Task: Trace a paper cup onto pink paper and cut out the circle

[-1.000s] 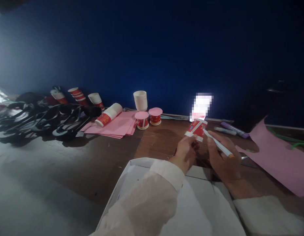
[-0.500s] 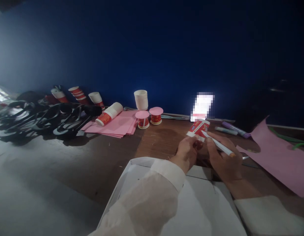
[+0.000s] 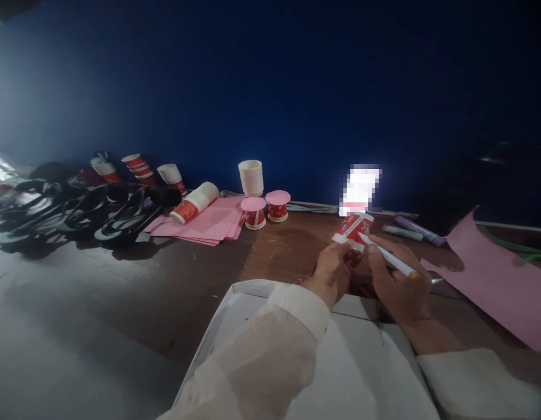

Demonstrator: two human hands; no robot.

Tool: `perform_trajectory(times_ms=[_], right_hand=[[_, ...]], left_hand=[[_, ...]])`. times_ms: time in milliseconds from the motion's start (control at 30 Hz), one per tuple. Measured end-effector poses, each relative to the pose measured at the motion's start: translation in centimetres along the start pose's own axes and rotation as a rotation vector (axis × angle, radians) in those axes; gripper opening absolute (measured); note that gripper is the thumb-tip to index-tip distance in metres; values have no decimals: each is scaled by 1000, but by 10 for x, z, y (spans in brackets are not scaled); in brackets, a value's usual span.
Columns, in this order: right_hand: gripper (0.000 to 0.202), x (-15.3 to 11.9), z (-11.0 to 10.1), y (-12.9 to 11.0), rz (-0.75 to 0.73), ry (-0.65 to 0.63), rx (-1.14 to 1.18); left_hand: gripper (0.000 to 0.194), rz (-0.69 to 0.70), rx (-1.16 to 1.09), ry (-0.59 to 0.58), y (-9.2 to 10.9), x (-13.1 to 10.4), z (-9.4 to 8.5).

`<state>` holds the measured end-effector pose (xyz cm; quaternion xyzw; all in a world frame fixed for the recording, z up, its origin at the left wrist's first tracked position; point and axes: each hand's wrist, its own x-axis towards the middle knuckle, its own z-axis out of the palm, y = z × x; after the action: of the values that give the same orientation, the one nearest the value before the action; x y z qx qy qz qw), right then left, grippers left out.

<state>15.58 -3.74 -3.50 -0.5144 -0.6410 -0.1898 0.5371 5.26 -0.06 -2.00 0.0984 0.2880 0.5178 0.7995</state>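
Observation:
My left hand is closed round the lower end of a red and white paper cup, which is tilted above the table. In my right hand is a white marker with an orange end, gripped between thumb and fingers. The marker's tip rests at or very near the cup's printed side; whether it touches I cannot tell. My left fingers are partly hidden behind the cup. To the right of my right hand lies a sheet of pink paper with a curved piece cut out of its edge.
Two short red cups topped with pink discs stand mid-table beside a white cup stack. Left are pink sheets under a lying cup stack and black strapped gear. Purple marker, white box, bright pixelated patch.
Almost nothing differs. Both hands, the cup and the marker stay in nearly the same place.

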Motion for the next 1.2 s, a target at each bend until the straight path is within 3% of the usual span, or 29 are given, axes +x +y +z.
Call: perform_trajectory(times_ms=[1200], right_hand=[[18, -1, 2, 3, -12, -9, 2]], left_hand=[[10, 21, 36, -22, -2, 4, -3]])
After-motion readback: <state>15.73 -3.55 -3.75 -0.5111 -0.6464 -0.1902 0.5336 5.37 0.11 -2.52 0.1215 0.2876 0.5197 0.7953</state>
